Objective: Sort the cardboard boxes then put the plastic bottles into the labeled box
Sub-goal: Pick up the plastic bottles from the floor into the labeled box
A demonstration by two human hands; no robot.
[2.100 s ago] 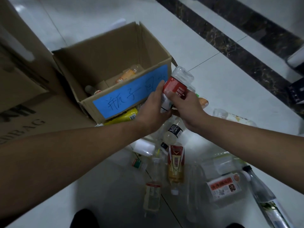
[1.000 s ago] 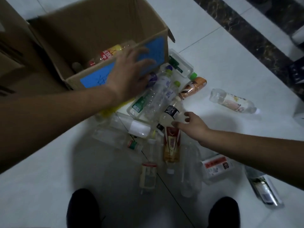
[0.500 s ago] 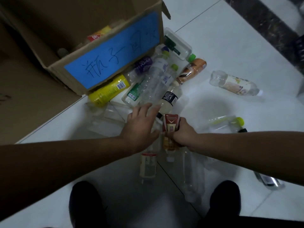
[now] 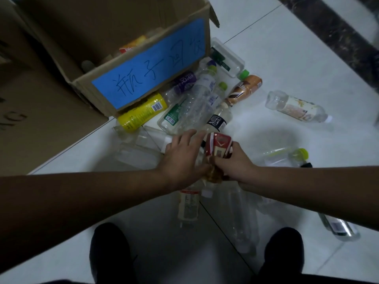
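An open cardboard box (image 4: 86, 87) with a blue handwritten label (image 4: 151, 68) stands at the upper left and holds a few bottles. In front of it lies a heap of plastic bottles on the white floor: a yellow one (image 4: 141, 112), a brown one (image 4: 244, 89), clear ones with green caps. My right hand (image 4: 231, 162) is closed around a bottle with a red label (image 4: 218, 147), slightly raised. My left hand (image 4: 182, 156) rests beside it, fingers spread over clear bottles, touching the red-labelled bottle's side.
A flattened cardboard sheet (image 4: 37, 124) lies left of the box. Single bottles lie apart at the right (image 4: 297, 106), (image 4: 287, 157) and lower right (image 4: 340, 226). Two clear bottles (image 4: 187, 206) lie near my dark shoes (image 4: 110, 251). A dark marble strip (image 4: 338, 31) crosses the upper right.
My left hand dropped a red-labelled bottle in the box and came back down. My right hand reached into the heap and closed on another red-labelled bottle, now lifted a little.
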